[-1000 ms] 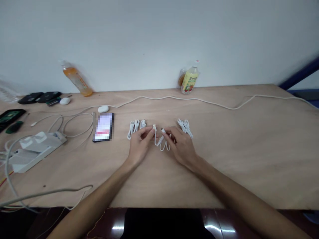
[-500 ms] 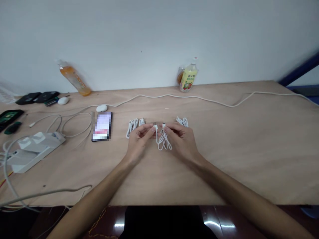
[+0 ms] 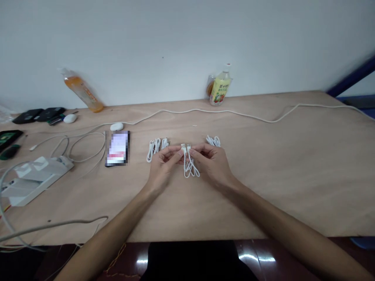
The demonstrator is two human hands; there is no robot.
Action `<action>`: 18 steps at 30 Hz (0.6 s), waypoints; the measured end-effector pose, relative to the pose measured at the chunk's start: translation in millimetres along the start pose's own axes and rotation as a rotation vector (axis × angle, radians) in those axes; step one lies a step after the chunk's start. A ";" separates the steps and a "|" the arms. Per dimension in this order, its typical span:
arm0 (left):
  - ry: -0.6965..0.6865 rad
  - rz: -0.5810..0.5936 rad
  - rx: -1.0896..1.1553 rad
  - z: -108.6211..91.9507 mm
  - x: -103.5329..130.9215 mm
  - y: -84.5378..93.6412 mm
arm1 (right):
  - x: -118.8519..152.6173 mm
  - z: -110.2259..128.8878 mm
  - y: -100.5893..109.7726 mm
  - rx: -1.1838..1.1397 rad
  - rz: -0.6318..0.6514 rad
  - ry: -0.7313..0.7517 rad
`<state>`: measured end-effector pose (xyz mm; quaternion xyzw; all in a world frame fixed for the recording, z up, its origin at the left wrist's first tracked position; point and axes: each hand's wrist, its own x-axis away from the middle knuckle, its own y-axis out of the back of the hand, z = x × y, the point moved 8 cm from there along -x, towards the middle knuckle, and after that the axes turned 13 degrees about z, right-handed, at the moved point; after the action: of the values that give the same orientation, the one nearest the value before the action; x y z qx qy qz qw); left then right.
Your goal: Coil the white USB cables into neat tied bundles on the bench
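Between my hands hangs a white USB cable (image 3: 190, 169), looped in a small bundle below its two plugs. My left hand (image 3: 166, 160) pinches the larger plug, a flat USB connector (image 3: 183, 147), between thumb and fingers. The smaller plug (image 3: 189, 147) is pinched in my right hand (image 3: 213, 162), close beside the other one, both metal ends pointing away from me. Several coiled white cables (image 3: 157, 146) lie just beyond my left hand. Another coiled white cable (image 3: 213, 141) rests behind my right hand, partly hidden by it.
A phone (image 3: 117, 148) and a white case (image 3: 116, 126) lie to the left, near a white power strip (image 3: 43, 183) with cords. Along the wall stand a yellow-labelled bottle (image 3: 220, 89) and a leaning orange drink bottle (image 3: 83, 93). A long white cord (image 3: 240, 114) crosses the table's back.
The two plugs have come closer together, the right one moving left toward the other. Both hands keep their pinch. The whole view has shifted slightly.
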<state>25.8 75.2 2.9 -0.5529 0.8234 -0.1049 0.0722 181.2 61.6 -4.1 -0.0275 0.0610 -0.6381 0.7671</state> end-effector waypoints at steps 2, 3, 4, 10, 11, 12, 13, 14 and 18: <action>-0.001 0.008 -0.001 -0.4 0.3 -1.1 | 0.4 -0.1 -0.3 0.002 0.001 -0.001; -0.001 0.012 0.000 -0.6 0.6 -1.3 | 0.6 -0.1 -0.3 0.007 0.000 -0.001; -0.001 0.014 0.002 -0.8 0.8 -1.4 | 0.7 0.1 0.0 0.014 -0.005 0.002; 0.012 0.014 0.022 0.2 0.3 0.1 | 0.8 -1.2 1.1 0.045 -0.019 0.000; 0.013 0.019 0.025 0.4 -0.1 -0.3 | 0.8 -1.2 1.2 0.047 -0.017 0.001; 0.012 0.025 0.028 0.4 -0.4 -0.8 | 0.9 -0.9 1.2 0.050 -0.016 0.005; 0.010 0.029 0.031 0.4 -0.6 -1.2 | 1.0 -0.5 1.1 0.052 -0.014 0.007; 0.009 0.030 0.032 0.4 -0.6 -1.4 | 1.1 -0.4 1.1 0.052 -0.013 0.008; 0.015 0.023 0.025 1.8 0.3 -0.6 | 1.8 -1.4 1.4 0.039 -0.023 -0.009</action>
<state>26.7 74.5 1.3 -0.5417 0.8288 -0.1188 0.0741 182.7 60.2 -5.8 -0.0160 0.0447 -0.6479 0.7602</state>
